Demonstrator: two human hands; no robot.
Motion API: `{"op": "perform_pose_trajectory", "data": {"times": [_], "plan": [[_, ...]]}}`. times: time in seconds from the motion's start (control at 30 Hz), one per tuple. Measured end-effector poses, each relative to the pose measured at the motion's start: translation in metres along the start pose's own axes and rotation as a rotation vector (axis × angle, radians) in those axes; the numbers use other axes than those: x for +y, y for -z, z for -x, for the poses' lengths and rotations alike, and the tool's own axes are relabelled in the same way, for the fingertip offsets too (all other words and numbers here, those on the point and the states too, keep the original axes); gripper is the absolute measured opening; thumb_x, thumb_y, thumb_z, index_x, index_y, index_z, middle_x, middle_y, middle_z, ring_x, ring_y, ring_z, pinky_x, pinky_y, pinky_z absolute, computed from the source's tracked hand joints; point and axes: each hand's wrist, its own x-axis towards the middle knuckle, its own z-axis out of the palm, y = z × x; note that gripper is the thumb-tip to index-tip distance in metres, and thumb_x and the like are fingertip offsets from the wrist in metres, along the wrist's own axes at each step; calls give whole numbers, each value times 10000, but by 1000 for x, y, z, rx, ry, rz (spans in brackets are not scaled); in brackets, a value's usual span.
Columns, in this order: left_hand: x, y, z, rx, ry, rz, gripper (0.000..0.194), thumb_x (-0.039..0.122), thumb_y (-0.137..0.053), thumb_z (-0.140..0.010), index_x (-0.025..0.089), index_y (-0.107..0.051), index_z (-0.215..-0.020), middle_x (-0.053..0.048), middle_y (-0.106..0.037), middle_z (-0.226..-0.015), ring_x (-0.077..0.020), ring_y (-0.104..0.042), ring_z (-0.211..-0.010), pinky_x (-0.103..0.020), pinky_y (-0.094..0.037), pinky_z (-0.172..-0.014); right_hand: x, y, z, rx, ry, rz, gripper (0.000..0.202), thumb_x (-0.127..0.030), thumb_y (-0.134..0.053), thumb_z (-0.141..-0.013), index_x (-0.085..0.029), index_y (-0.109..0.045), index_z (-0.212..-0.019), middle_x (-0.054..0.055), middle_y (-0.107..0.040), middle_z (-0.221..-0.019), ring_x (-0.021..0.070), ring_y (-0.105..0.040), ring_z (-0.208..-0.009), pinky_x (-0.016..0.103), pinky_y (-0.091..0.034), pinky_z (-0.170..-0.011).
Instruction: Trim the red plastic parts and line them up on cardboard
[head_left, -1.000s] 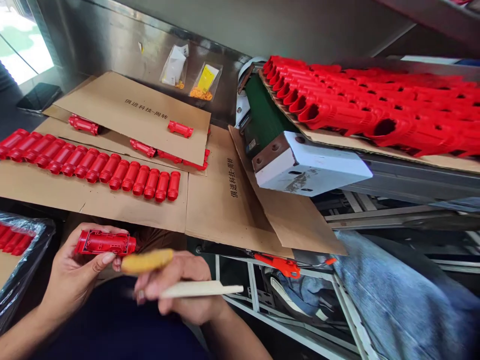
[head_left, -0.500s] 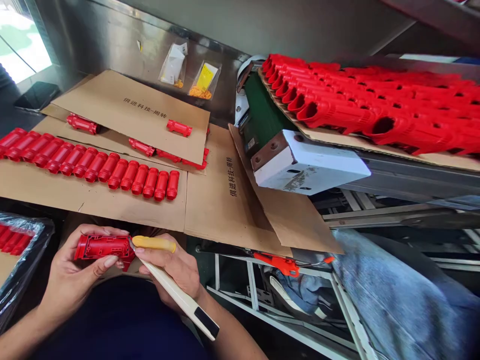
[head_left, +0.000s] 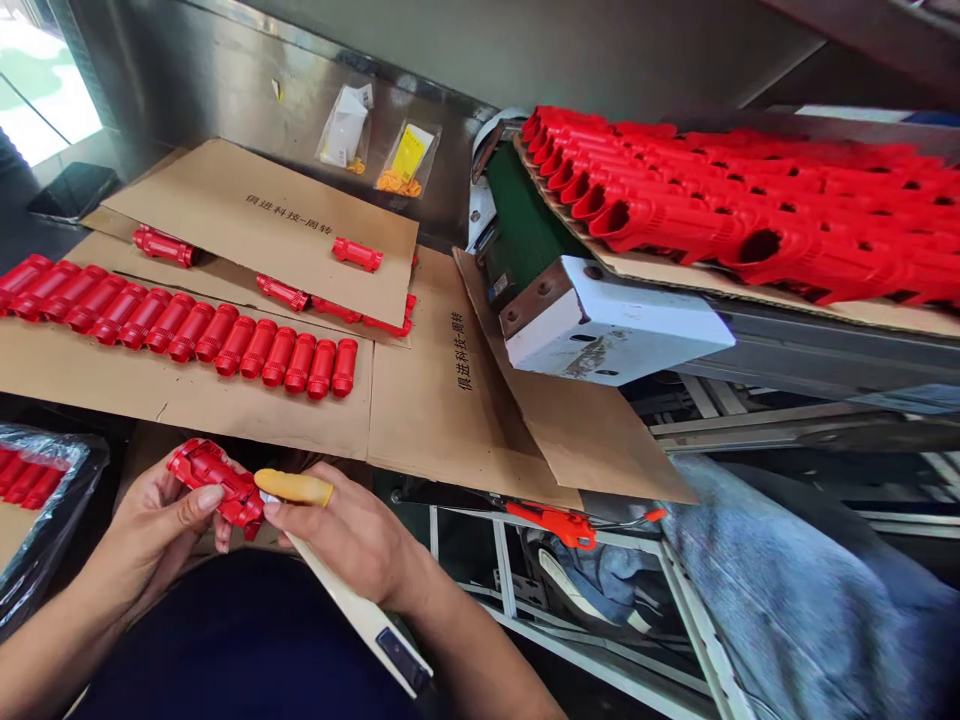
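Note:
My left hand grips a red plastic housing, thumb on top and fingers wrapped beneath it. The part is tilted, its right end lower. Closed around a cream-handled knife, my right hand keeps the tool's tip against or very near the housing's right end. The blade itself is mostly hidden by the fingers. A yellow finger cot covers my right index finger. Beyond the hands, a row of red cylindrical housings lies on a cardboard sheet.
A raised cardboard sheet lies over more red parts. Many red housings fill the conveyor at right, which ends in a white bracket. An orange-red tool sits below the cardboard. A plastic-lined box stands left.
The housing has been turned in my left hand, from its open ribbed inside to its rounded outside, and now slants. My right hand and the knife have shifted slightly left.

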Motion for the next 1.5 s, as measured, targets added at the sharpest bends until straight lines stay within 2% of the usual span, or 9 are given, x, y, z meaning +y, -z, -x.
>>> {"op": "perform_pose_trajectory", "data": {"times": [0.1, 0.2, 0.33, 0.5, 0.6, 1.03, 1.23, 1.37, 1.5], "plan": [[2, 0, 1, 7, 39, 1, 309, 414, -955, -791, 161, -778, -776, -50, -722, -681, -157, -640, -563, -234, -562, -499, -5, -1, -2, 50, -34, -73, 179, -153, -636, -1081, -175, -683, -1253, 145, -824, -1182, 210, -790, -937, 347, -701, -808], [5, -5, 7, 51, 9, -30, 356, 423, -994, -724, 188, -814, -922, -70, -793, -860, -174, -665, -600, -275, -587, -542, -17, -8, 0, 195, -238, -504, 88, -266, -639, -1108, -213, -693, -1152, 67, -843, -956, 183, -821, -850, 319, -704, -780], [6, -8, 12, 109, -59, -160, 357, 402, -988, -718, 237, -801, -973, -94, -837, -1019, -266, -777, -793, -346, -660, -692, -29, -14, 2, 220, -384, -994, 257, -457, -657, -1090, -208, -704, -1127, 29, -813, -795, 151, -796, -629, 240, -670, -587], [4, -7, 12, 184, -179, -317, 325, 384, -988, -718, 292, -783, -954, -61, -854, -1072, -314, -803, -1021, -399, -673, -908, -26, -19, 6, 406, -339, -351, 234, -168, -712, -1046, -193, -742, -1277, 149, -816, -1191, 240, -811, -1101, 380, -701, -948], [2, -9, 13, 198, -243, -354, 296, 356, -980, -737, 310, -774, -945, -47, -855, -1077, -315, -798, -1059, -422, -668, -953, -25, -25, 7, 388, -295, -141, 308, -137, -675, -1049, -187, -718, -1350, 166, -794, -1256, 244, -791, -1093, 391, -701, -933], [-1, -11, 15, 218, -348, -353, 293, 302, -981, -740, 280, -750, -919, -58, -862, -1067, -316, -811, -1059, -423, -677, -933, -25, -35, 7, 375, -203, -74, 437, -80, -657, -1010, -185, -673, -1435, 159, -807, -1231, 258, -790, -1032, 403, -693, -857], [-4, -12, 16, 213, -369, -353, 281, 285, -982, -740, 305, -771, -924, -28, -869, -1055, -294, -809, -1064, -394, -674, -940, -25, -32, 6, 341, -269, -171, 304, -116, -651, -1026, -178, -682, -1322, 161, -807, -1199, 254, -789, -1049, 394, -690, -878], [-5, -10, 14, 233, -280, -329, 286, 317, -989, -734, 296, -786, -933, -34, -862, -1047, -296, -804, -1057, -392, -668, -951, -17, -28, 9, 249, -180, -106, 371, -89, -653, -1025, -171, -630, -1386, 172, -807, -1193, 256, -773, -1038, 391, -695, -853], [-3, -5, 9, 178, -100, -174, 331, 385, -985, -742, 265, -787, -977, -51, -858, -1098, -248, -809, -818, -340, -676, -773, -7, -23, 14, 215, -131, 2, 452, -67, -675, -1003, -184, -627, -1437, 161, -820, -1174, 270, -774, -1042, 421, -702, -877]]}}
